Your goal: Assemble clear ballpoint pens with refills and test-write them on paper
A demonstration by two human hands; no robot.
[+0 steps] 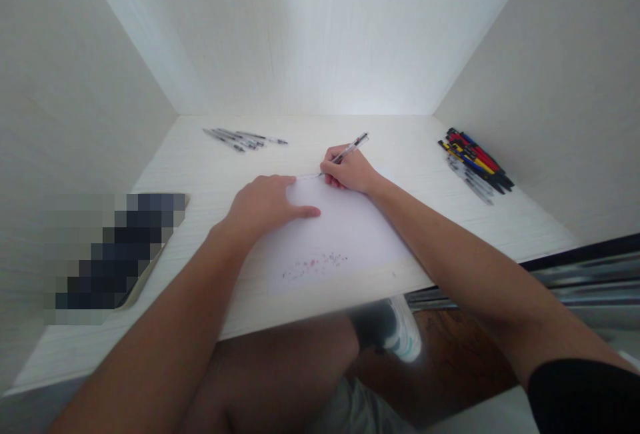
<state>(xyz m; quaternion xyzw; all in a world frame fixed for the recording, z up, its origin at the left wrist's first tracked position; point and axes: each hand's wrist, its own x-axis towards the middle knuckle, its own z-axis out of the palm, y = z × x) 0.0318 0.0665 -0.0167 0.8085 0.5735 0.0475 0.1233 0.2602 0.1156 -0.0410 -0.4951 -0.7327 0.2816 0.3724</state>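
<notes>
Left of my left hand [267, 204] a flat dark thing [120, 247] on the bench [210, 167] is blurred into blocks; I cannot tell what it is. The small red and dark marks [315, 264] on the paper [350, 234], nearer me than both hands, are too small to read. My right hand [350, 171] covers the middle of the pen [353, 147] and its own fingertips. Right of it, the heaped coloured pens [475, 157] overlap beyond counting. Both forearms [165, 327] run off the lower edge.

You sit at a study or office writing booth: a pale wood-grain desktop [210, 174] boxed in on three sides by white panel walls [310, 34], with a white sheet of paper [340, 234], clear ballpoint pens [243, 139] and coloured ballpoint pens [475, 157] on it.
</notes>
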